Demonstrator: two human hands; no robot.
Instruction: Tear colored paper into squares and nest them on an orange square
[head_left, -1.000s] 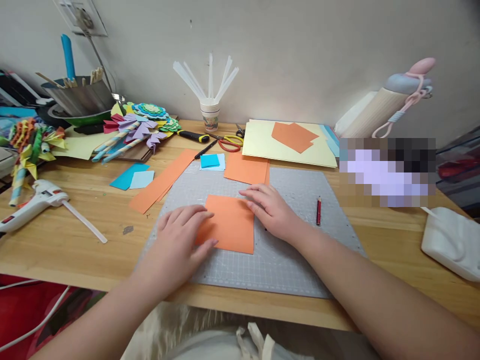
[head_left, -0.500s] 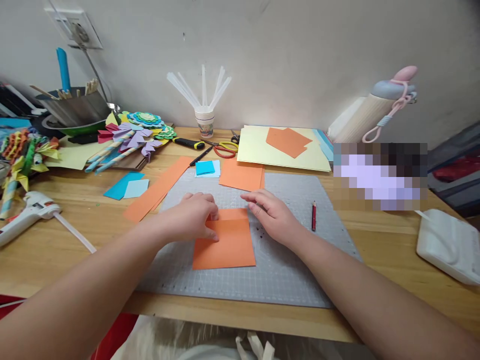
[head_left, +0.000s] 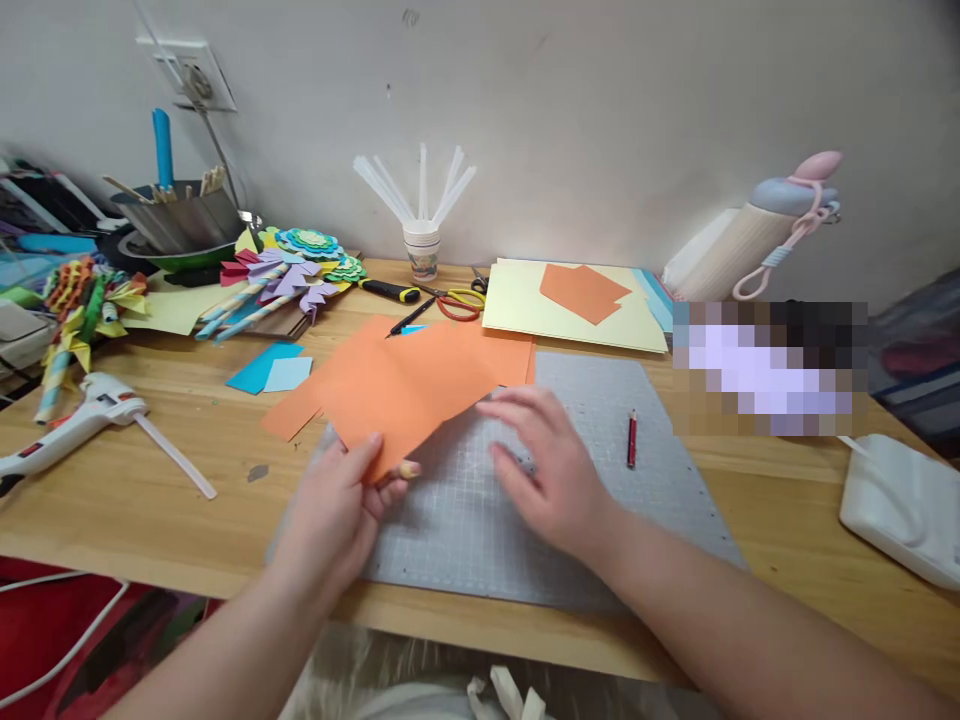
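1. Over the far-left part of the cutting mat [head_left: 600,420], head view: orange sheet [head_left: 405,385] held tilted, near corner pinched by left hand [head_left: 349,500], thumb on top.
2. Right hand [head_left: 551,470] above the mat, blurred, loosely open, seemingly empty; contact with the sheet's edge, cannot tell.
3. Risk: a one-corner pinch might let the sheet sag or crease.
4. Sheet plain, matt, gently bowed; middle shading, bend or fold unclear.
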